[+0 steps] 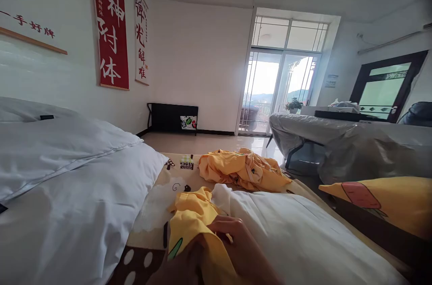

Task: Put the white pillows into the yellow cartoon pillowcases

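Observation:
My right hand (241,242) is closed, its thumb and fingers pinching the edge of a yellow pillowcase (192,211) that has a green printed shape. Low in the picture, my left hand (182,267) is in shadow under the draped cloth, and its fingers are hidden. A plain white pillow (290,226) lies just to the right, one corner touching the yellow fabric. Beyond it rests a crumpled heap of orange-yellow cloth (243,168).
Large white pillows or bedding (84,199) are piled on the left. Below everything spreads a patterned brown and cream blanket (155,208). At the right edge sits a yellow pillow (398,199) with a pink patch. A plastic-covered table (303,127) stands behind, near glass doors (263,82).

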`<state>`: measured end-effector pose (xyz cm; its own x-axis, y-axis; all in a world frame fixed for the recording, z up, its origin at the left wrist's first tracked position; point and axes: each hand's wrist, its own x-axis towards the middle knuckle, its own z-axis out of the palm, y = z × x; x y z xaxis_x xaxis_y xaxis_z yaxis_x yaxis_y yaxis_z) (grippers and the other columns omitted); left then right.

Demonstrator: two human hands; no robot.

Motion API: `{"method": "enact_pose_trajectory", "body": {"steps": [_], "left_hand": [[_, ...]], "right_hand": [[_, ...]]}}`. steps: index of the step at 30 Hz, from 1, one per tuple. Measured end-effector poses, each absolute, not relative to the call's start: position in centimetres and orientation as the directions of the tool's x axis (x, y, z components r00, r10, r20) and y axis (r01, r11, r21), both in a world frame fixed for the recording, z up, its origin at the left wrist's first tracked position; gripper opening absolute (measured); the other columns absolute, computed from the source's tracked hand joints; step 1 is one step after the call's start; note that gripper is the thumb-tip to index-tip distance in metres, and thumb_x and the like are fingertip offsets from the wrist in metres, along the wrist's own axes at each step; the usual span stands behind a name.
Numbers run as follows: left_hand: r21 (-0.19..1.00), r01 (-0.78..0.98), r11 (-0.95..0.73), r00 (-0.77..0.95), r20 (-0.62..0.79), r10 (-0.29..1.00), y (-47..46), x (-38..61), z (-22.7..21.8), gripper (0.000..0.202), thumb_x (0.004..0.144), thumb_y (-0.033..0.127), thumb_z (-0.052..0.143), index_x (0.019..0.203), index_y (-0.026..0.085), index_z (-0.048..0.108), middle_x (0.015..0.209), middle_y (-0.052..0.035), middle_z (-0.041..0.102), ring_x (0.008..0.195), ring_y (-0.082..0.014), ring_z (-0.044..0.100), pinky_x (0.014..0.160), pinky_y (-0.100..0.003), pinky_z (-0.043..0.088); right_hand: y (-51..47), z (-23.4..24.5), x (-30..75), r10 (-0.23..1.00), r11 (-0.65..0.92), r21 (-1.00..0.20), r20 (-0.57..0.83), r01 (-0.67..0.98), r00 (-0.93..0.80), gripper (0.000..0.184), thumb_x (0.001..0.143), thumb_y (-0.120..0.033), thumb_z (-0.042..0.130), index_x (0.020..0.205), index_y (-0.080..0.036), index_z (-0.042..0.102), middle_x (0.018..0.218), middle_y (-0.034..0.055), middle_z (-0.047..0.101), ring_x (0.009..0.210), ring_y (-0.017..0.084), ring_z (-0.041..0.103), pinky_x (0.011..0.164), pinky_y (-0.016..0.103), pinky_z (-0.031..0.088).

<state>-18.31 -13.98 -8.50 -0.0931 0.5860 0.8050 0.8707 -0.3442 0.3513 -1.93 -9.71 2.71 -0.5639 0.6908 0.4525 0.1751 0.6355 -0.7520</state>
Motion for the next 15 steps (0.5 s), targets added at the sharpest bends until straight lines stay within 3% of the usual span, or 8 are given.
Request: {"method": "enact_pose_trajectory", "body": {"steps": [4, 7, 12, 15], "left_hand": [[0.224, 0.905, -0.361, 0.032, 0.812, 0.583, -13.7, -19.9, -5.8, 0.024, 0.085, 0.031, 0.050, 0.086, 0.029, 0.074, 0.073, -0.0036, 0.073, 0.062, -0.0198, 0.067, 0.064, -0.030, 0.057], [0.199, 0.925, -0.322, 0.020, 0.824, 0.566, -14.2, -19.8, -4.3, 0.024, 0.086, 0.033, 0.051, 0.084, 0.028, 0.074, 0.077, -0.0038, 0.074, 0.067, -0.0180, 0.068, 0.066, -0.027, 0.056], [-0.058, 0.928, -0.368, 0.218, 0.886, 0.410, -14.3, -19.4, -3.7, 0.027, 0.089, 0.035, 0.047, 0.092, 0.028, 0.073, 0.085, -0.0036, 0.075, 0.080, -0.0186, 0.070, 0.078, -0.026, 0.055], [-0.127, 0.930, -0.345, 0.250, 0.907, 0.339, -14.1, -19.2, -3.2, 0.032, 0.092, 0.027, 0.040, 0.091, 0.025, 0.072, 0.086, -0.0045, 0.075, 0.080, -0.0167, 0.070, 0.080, -0.024, 0.055]], "right_hand": [[-9.5, 2.8, -1.4, 0.673, 0.650, -0.731, 0.425, 0.209, -0.606, 0.019, 0.081, -0.023, 0.056, 0.086, -0.023, 0.074, 0.079, 0.0004, 0.069, 0.068, 0.013, 0.056, 0.062, 0.020, 0.045], [-9.5, 3.0, -1.6, 0.658, 0.688, -0.683, 0.446, 0.243, -0.607, 0.020, 0.082, -0.021, 0.053, 0.076, -0.021, 0.072, 0.074, -0.0002, 0.066, 0.067, 0.011, 0.053, 0.060, 0.018, 0.041], [-9.5, 2.5, -2.1, 0.590, 0.803, -0.497, 0.585, 0.329, -0.557, 0.023, 0.081, -0.013, 0.048, 0.062, -0.018, 0.060, 0.059, -0.0031, 0.058, 0.055, 0.008, 0.046, 0.057, 0.017, 0.036], [-9.3, 2.1, -2.2, 0.539, 0.842, -0.415, 0.636, 0.344, -0.552, 0.026, 0.082, -0.012, 0.045, 0.059, -0.018, 0.056, 0.056, -0.0032, 0.056, 0.053, 0.008, 0.045, 0.056, 0.018, 0.036]]}}
